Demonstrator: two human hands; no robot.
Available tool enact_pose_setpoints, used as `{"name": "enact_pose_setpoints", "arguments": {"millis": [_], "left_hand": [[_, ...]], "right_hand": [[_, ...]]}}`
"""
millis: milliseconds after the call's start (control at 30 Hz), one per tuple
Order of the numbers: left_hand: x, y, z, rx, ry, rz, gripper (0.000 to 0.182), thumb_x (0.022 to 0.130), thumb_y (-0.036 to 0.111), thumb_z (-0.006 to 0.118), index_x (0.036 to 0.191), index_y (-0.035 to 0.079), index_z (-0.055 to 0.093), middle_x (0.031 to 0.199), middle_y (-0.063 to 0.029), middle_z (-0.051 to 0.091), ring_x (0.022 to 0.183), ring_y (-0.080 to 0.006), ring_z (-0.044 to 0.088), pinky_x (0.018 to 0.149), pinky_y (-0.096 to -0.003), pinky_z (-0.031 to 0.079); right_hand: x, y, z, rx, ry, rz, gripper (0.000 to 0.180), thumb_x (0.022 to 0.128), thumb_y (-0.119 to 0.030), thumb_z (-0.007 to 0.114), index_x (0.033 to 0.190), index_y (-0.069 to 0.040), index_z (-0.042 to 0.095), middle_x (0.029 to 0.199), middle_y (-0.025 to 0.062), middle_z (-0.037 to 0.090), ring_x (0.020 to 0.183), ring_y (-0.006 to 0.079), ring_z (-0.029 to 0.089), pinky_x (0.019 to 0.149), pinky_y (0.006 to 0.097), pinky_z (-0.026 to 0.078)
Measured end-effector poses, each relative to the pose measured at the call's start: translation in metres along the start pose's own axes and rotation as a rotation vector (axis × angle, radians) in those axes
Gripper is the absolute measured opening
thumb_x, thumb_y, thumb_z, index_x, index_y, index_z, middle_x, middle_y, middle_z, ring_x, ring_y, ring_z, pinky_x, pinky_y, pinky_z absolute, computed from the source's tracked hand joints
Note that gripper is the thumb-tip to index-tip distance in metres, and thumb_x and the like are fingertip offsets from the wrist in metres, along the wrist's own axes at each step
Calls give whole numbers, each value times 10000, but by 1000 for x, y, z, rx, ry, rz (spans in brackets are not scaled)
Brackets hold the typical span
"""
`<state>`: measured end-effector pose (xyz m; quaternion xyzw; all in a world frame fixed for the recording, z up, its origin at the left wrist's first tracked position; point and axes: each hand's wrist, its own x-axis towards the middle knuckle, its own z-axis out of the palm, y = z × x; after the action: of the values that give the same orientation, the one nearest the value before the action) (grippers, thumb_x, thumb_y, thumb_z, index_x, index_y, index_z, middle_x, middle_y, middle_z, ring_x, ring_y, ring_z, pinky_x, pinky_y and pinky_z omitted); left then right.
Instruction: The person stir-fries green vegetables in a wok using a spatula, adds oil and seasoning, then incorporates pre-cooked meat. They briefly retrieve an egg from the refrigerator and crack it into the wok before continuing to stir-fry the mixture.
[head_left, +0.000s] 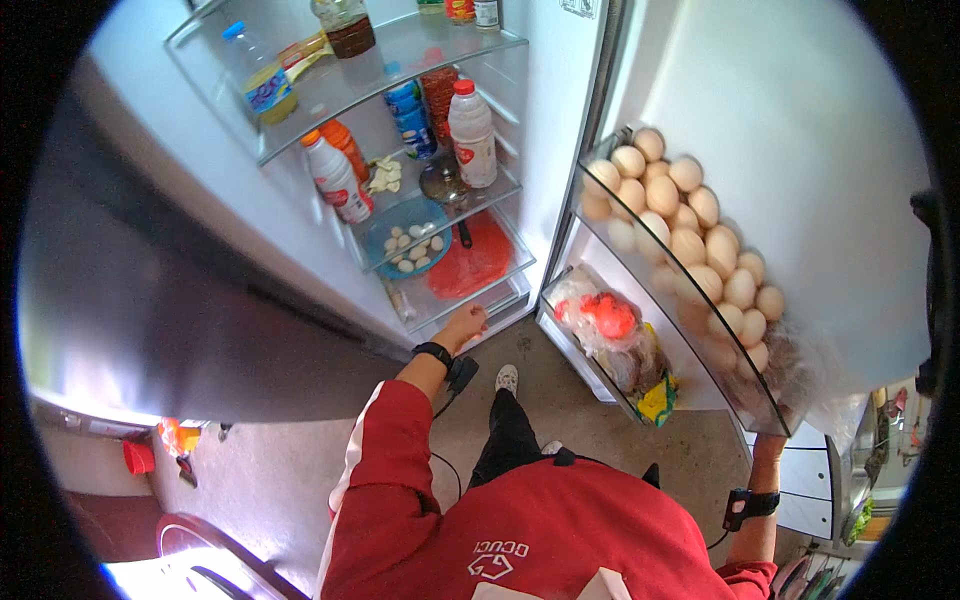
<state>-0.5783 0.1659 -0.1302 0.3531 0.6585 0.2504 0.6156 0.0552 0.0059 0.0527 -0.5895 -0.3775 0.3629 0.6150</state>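
Note:
An open refrigerator stands before me. My left hand (466, 322) is at the front of its lowest part, beside the bottom glass shelf (474, 289); its fingers are partly curled and I see nothing in them. Above, that shelf area holds a blue bowl (382, 259) of small eggs and a red plastic bag (480, 262). My right hand (770, 444) is at the lower end of the clear door bin (679, 270), mostly hidden by it, so its grip cannot be made out. Many brown eggs (664, 196) are piled in that bin, with a clear plastic bag (802, 367) at its end.
Bottles, among them a white bottle with a red cap (472, 135), stand on the middle shelf. The lower door bin (577, 349) holds bagged food. At left is the closed dark door (187, 300); a red container (139, 457) lies beyond. My shoe (507, 379) is on the floor.

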Motion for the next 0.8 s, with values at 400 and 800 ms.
{"name": "enact_pose_setpoints", "arguments": {"millis": [400, 800], "left_hand": [[239, 21, -62, 263, 373, 127, 730, 813, 313, 666, 1357, -86, 388, 1288, -307, 510, 1206, -424, 500, 1032, -433, 404], [348, -6, -84, 336, 465, 178, 492, 960, 489, 430, 1093, 49, 609, 1011, -133, 648, 918, -308, 610, 799, -443, 467]], "right_hand": [[-16, -16, 28, -206, 444, 186, 534, 1025, -413, 378, 1404, -37, 384, 1363, 85, 473, 1246, 225, 454, 1067, 383, 341], [12, -28, 55, -319, 531, 256, 527, 1023, -397, 389, 1410, -41, 376, 1367, 78, 467, 1246, 223, 450, 1059, 372, 348]]}}
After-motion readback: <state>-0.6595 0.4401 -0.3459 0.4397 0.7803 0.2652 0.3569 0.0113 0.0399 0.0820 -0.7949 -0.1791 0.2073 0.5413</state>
